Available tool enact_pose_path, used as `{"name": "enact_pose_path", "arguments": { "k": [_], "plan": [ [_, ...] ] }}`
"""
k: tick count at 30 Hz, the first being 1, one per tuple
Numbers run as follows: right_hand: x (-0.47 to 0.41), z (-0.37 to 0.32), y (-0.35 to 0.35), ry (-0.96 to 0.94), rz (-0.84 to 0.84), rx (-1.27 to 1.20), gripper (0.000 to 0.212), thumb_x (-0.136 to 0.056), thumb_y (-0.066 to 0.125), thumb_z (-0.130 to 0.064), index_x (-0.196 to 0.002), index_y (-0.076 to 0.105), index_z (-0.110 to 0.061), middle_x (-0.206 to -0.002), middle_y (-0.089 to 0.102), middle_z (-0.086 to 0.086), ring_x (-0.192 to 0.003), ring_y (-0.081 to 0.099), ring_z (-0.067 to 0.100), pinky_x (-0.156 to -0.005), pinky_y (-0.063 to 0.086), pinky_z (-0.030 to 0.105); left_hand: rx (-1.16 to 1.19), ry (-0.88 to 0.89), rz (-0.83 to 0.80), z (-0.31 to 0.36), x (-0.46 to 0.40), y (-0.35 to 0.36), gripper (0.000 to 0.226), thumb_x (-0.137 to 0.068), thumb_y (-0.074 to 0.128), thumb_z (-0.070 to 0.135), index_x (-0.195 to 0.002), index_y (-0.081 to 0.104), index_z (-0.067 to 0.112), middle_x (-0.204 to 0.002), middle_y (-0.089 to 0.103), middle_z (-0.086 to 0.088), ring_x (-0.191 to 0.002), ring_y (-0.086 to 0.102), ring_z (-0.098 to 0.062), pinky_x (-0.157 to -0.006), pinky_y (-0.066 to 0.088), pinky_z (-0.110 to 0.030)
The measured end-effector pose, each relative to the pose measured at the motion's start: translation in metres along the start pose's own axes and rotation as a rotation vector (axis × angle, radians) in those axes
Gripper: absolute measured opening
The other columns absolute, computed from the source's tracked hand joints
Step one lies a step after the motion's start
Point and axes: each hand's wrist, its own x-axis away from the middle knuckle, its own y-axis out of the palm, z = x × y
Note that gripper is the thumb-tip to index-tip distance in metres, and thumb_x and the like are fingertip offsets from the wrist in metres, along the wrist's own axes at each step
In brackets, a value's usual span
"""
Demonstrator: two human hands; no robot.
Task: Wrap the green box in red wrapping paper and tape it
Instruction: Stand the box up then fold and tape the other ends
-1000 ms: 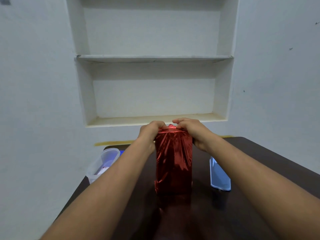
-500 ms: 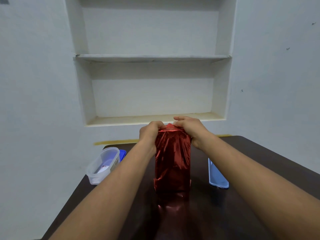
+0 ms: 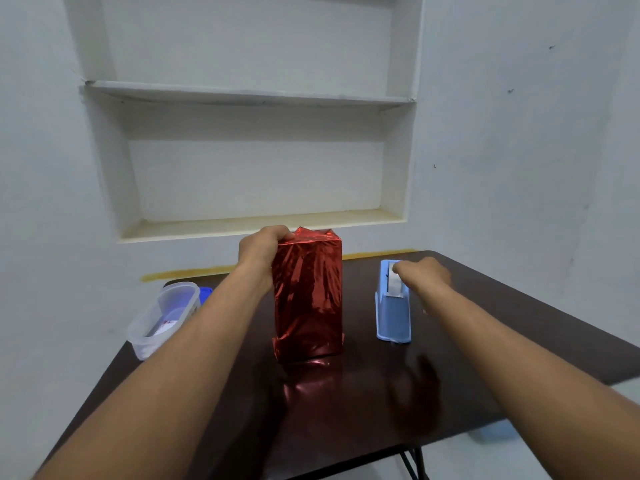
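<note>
1. The dark glossy rectangular table (image 3: pixel 363 403) is seen under both hands.
2. The upright box wrapped in shiny red paper (image 3: pixel 308 296) is gripped at its top left corner by the left hand (image 3: pixel 262 250).
3. The light blue plastic tape dispenser (image 3: pixel 393 315) is touched at its roll by the right hand (image 3: pixel 424 276), right of the box; whether tape is pinched cannot be told.
4. A clear plastic tub (image 3: pixel 162 318) is placed left of the left forearm.

Wrapping paper (image 3: pixel 307 296) glossy, crinkled red foil; table (image 3: pixel 363 403) dark, polished, reflective; tape dispenser (image 3: pixel 393 317) smooth blue plastic

Green box (image 3: pixel 307 296) fully hidden under red paper — right hand (image 3: pixel 423 275) blurred.
</note>
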Motion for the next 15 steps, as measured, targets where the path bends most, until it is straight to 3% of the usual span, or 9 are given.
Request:
{"name": "enact_pose_path", "arguments": {
  "k": [3,6,11,15],
  "plan": [
    [0.007,0.003,-0.002,0.197,-0.268,-0.121,0.064,-0.089,0.076,-0.035,-0.141,0.045,-0.012,-0.14,0.05,0.014,-0.121,0.051,0.046,-0.067,0.053,0.061,-0.016,0.001,-0.01,0.001,0.005,0.0,0.009,-0.086,0.064,0.002,-0.083,0.061,0.01,-0.068,0.053,-0.003,-0.028,0.046,-0.004,-0.028,0.031,-0.013],
    [0.004,0.011,0.012,0.251,-0.297,-0.218,0.086,-0.077,0.09,-0.027,-0.146,0.04,-0.012,-0.144,0.043,0.016,-0.131,0.045,0.049,-0.078,0.055,0.071,-0.027,-0.001,-0.019,0.003,0.009,0.001,0.011,-0.087,0.064,0.002,-0.082,0.06,0.011,-0.068,0.052,-0.002,-0.027,0.045,-0.003,-0.026,0.029,-0.014],
    [-0.004,0.012,0.016,0.201,-0.263,-0.185,0.09,-0.066,0.094,-0.008,-0.14,0.043,-0.005,-0.132,0.046,0.023,-0.118,0.053,0.055,-0.064,0.057,0.071,-0.04,0.011,-0.015,0.003,0.01,-0.001,0.008,-0.088,0.064,0.004,-0.086,0.06,0.011,-0.07,0.052,-0.002,-0.026,0.044,-0.002,-0.024,0.028,-0.014],
    [-0.01,0.014,0.003,0.225,-0.391,-0.18,0.084,-0.075,0.088,-0.005,-0.146,0.043,-0.001,-0.137,0.047,0.023,-0.124,0.053,0.05,-0.082,0.057,0.069,-0.03,0.014,-0.016,0.002,0.008,-0.001,0.013,-0.087,0.064,0.003,-0.078,0.06,0.012,-0.068,0.052,-0.002,-0.027,0.045,-0.003,-0.026,0.029,-0.013]
  ]
}}
